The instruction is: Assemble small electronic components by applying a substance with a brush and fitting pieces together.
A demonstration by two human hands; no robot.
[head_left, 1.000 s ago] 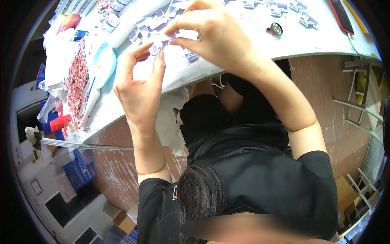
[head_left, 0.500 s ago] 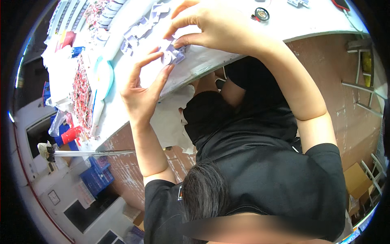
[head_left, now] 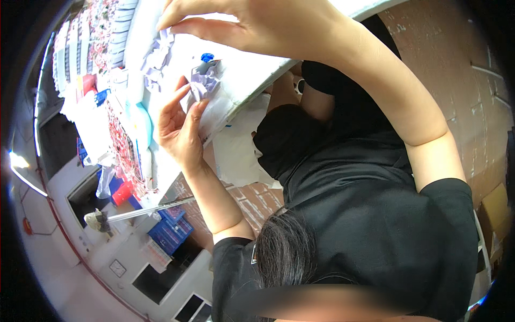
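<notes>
Clutter on left side of white table (head_left: pixel 238 72), upper left of frame: red-and-white wire tangle (head_left: pixel 120 142), turquoise dish (head_left: pixel 143 123) just beside it, ribbed grey pieces (head_left: pixel 124 32) above, red item (head_left: pixel 122 193) lower down. Pale parts (head_left: pixel 157 59) near right hand (head_left: pixel 268 26), upper left-centre. Blue bit (head_left: pixel 207 57) just above lavender part (head_left: pixel 203 87); lavender part left of upper centre, pinched between thumb and index finger of left hand (head_left: pixel 182 131). Right hand and forearm across upper centre, blocking tabletop. Right fingertips close together by pale parts; cannot tell if grasping any. Right hand cut off at top edge; tabletop washed out; lavender part's details blurred.
</notes>
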